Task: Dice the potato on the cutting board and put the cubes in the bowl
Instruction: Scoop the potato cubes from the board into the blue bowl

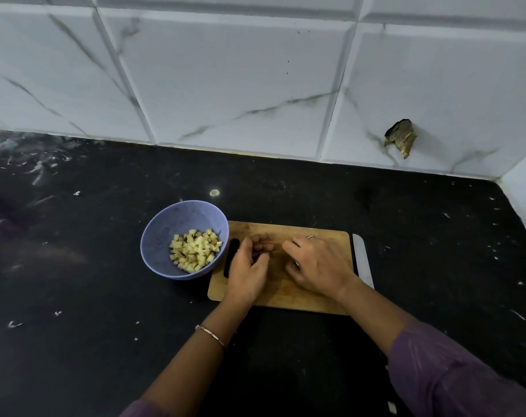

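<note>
The white marbled wall tiles (225, 70) fill the upper half of your view. One tile at the right has a broken brown patch (401, 137). Below them runs the black worktop (90, 296), flecked with pale scraps.

In the middle of it lies the wooden cutting board (285, 293), long side toward you, with its dark handle slot (231, 251) at the left end. Your purple sleeve (451, 371) comes in from the lower right. The lilac bowl (162, 236) sits against the board's left end, and its rim overlaps the far left corner in this view.

Both your hands are on the board, facing each other near its middle with a narrow gap between them. Your left hand (249, 266) stands on its little-finger edge just beside the slot. Its fingers are curled inward into a cup that faces the other hand. Your right hand (319, 266) is palm down, with the fingers bent and their tips on the wood. Whether either hand holds or covers any potato, you cannot tell from here.

The knife blade (362, 257) lies flat just beside the board's right edge, pointing away from you. The potato cubes (195, 249) are heaped in the right side of the bowl, pale yellow, a few with brown skin. A ring (311, 236) shows on your right hand and a thin bracelet (210, 334) on your left wrist.
</note>
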Available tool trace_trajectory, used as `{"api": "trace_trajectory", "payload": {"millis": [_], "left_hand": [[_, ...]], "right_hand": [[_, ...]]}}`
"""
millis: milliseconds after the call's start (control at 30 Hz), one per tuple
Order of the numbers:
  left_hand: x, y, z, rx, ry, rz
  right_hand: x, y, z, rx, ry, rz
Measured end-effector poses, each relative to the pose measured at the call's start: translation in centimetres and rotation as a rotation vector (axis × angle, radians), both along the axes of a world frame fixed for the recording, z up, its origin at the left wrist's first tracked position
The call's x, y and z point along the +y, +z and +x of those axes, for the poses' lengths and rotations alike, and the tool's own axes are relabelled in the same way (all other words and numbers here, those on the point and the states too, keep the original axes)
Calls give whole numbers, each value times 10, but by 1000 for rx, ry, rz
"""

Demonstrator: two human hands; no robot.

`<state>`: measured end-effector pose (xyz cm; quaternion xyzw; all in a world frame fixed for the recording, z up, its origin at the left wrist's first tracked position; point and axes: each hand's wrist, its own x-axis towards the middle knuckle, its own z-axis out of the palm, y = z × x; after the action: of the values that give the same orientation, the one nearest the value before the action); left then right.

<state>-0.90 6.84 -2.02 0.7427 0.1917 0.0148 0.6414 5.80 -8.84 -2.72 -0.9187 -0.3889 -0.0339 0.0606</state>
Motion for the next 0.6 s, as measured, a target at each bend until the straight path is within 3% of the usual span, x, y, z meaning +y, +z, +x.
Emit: {"api": "trace_trajectory", "payload": {"millis": [400,500,600], "left_hand": [[-2,3,0,10,15,-32],[-2,6,-1,17,3,-27],[-3,11,-2,-3,0,-41]], "right_hand": [[1,-4,-3,-74,2,97],[4,1,-1,0,-28,58],[8,6,4,104,-218,106]]}}
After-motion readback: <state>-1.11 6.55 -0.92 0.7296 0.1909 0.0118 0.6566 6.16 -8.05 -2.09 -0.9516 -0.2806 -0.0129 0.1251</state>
